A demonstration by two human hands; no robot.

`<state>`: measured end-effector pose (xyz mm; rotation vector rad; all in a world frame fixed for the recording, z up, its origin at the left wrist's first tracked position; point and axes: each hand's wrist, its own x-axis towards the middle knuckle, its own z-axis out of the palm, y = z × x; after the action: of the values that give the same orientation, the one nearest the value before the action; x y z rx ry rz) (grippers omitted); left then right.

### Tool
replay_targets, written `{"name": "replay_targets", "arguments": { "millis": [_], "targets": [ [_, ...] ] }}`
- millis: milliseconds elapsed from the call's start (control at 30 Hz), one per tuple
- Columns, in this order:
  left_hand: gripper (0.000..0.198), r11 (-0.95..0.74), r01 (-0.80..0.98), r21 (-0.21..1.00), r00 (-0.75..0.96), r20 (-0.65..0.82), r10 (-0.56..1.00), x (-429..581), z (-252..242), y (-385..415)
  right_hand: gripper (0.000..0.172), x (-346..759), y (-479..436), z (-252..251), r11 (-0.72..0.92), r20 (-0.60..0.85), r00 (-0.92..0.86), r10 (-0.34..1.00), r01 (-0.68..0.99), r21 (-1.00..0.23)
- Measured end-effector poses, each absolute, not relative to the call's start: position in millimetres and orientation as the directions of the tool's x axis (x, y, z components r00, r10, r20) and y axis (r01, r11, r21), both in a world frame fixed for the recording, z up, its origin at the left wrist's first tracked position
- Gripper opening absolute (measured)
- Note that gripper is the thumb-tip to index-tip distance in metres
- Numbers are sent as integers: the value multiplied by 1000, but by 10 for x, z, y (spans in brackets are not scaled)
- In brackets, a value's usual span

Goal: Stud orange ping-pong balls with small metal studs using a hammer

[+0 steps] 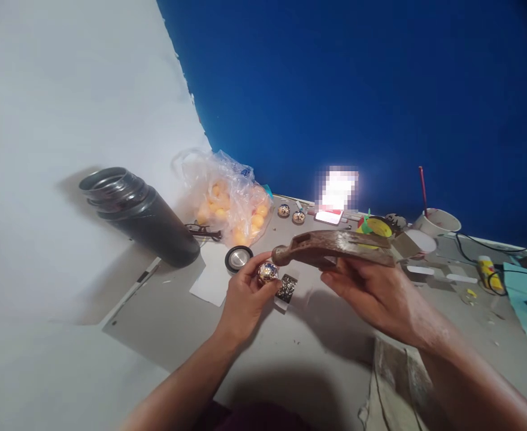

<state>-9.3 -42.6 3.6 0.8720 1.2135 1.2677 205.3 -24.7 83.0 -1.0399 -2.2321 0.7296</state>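
My left hand [245,296] pinches a small glittery ball [267,272] between thumb and fingers, held just above the grey table [164,323]. My right hand [371,293] grips a rusty brown hammer head [335,246], whose round striking end sits right next to the ball. A small glittery strip [287,288] lies on the table under the ball, between both hands.
A dark metal flask [140,215] lies at the left. Behind it sit a plastic bag of orange balls [230,200], a tape roll [238,258], white paper [212,278], two more decorated balls [290,214], cups [436,221] and clutter at the right.
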Motion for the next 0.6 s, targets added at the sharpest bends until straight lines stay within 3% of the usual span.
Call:
{"name": "replay_targets", "arguments": {
  "millis": [167,333,500,600],
  "targets": [
    [42,172,-210,962,-97,-196,976,-91,39,-425,26,2024,-247,786,500,156,-547,823,565,-656],
    [41,117,-193,974,-91,-137,986,-109,27,-412,27,2042,-276,813,508,205,-540,816,504,-698],
    [49,196,-267,944,-61,-219,974,-132,-2,-414,25,2036,-267,791,491,155,-528,835,589,-641],
    [48,182,-271,945,-58,-205,977,-136,8,-413,28,2039,-275,821,488,183,-520,835,544,-682]
  ]
}}
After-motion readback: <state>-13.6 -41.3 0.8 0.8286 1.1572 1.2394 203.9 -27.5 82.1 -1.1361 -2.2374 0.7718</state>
